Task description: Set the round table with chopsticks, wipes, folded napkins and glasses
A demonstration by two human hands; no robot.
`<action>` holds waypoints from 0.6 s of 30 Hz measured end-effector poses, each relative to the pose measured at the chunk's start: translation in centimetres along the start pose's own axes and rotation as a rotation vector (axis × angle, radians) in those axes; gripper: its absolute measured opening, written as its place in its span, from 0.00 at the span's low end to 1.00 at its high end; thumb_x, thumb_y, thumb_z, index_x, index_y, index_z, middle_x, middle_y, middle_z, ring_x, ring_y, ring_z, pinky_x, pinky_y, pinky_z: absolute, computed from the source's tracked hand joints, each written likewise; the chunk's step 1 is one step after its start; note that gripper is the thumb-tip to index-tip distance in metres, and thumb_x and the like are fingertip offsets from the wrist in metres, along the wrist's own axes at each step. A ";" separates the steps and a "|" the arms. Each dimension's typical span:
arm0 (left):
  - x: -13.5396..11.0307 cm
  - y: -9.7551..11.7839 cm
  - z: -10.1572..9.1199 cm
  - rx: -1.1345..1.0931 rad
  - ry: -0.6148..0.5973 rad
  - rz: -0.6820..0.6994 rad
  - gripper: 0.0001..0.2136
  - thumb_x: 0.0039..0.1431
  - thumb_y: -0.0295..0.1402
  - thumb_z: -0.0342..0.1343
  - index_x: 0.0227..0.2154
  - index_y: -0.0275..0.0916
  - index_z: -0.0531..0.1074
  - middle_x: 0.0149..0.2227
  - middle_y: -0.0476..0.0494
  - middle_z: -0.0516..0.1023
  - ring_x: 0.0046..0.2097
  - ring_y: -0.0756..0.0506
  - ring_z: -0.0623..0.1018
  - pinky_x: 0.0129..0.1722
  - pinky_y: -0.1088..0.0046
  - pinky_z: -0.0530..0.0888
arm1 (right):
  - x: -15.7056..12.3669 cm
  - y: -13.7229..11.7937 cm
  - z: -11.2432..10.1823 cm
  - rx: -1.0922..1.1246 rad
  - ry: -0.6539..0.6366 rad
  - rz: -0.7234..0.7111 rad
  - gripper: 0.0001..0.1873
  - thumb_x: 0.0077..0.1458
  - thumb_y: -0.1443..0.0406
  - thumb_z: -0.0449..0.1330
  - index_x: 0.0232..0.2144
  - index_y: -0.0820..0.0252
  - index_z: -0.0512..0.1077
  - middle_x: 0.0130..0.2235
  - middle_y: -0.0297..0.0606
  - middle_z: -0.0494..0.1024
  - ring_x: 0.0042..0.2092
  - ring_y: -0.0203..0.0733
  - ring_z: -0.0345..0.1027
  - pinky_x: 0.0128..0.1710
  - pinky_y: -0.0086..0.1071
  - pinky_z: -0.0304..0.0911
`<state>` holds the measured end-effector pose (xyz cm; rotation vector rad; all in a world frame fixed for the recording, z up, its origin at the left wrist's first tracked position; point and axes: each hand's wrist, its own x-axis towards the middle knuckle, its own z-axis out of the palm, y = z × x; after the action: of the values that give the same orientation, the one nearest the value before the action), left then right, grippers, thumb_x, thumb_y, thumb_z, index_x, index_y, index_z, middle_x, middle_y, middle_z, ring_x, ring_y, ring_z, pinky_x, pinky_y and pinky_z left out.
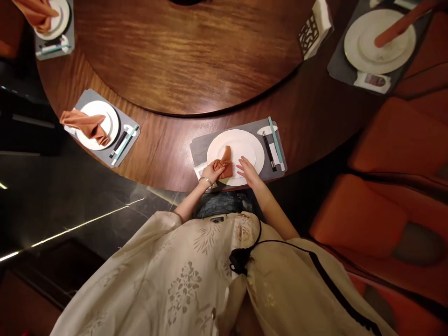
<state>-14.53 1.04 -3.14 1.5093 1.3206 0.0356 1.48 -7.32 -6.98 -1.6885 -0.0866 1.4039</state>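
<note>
An orange cloth napkin (227, 169), gathered into folds, is gripped by my left hand (214, 172) over the left part of a white plate (252, 145). One narrow end of the cloth points up and away from me. My right hand (248, 171) hovers at the plate's right side with fingers spread and nothing in them. The plate rests on a grey placemat (203, 145). Right of it lie black chopsticks (269, 151) and turquoise-and-white chopsticks (276, 142) on a white rest (265, 130). A white packet (200, 171) lies partly under my left hand.
A wooden turntable (189, 60) fills the table's middle. Left, another setting holds a folded orange napkin (87, 125) on a plate. A patterned holder (311, 35) stands at the upper right, near another plate (362, 42). Orange chairs (388, 135) line the right side.
</note>
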 end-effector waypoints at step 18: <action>0.2 4.1 10.2 -0.263 0.229 -0.112 0.20 0.62 0.39 0.54 0.55 0.38 0.69 0.50 0.40 0.78 0.52 0.41 0.77 0.55 0.64 0.71 | 3.1 -1.7 -4.7 -0.153 -0.227 -0.071 0.23 0.55 0.49 0.52 0.46 0.56 0.69 0.52 0.37 0.75 0.54 0.37 0.69 0.55 0.34 0.65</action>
<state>-5.31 -4.81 -4.72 1.2330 1.5162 0.3063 7.17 -7.34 -8.51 -1.6244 -0.3870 1.5630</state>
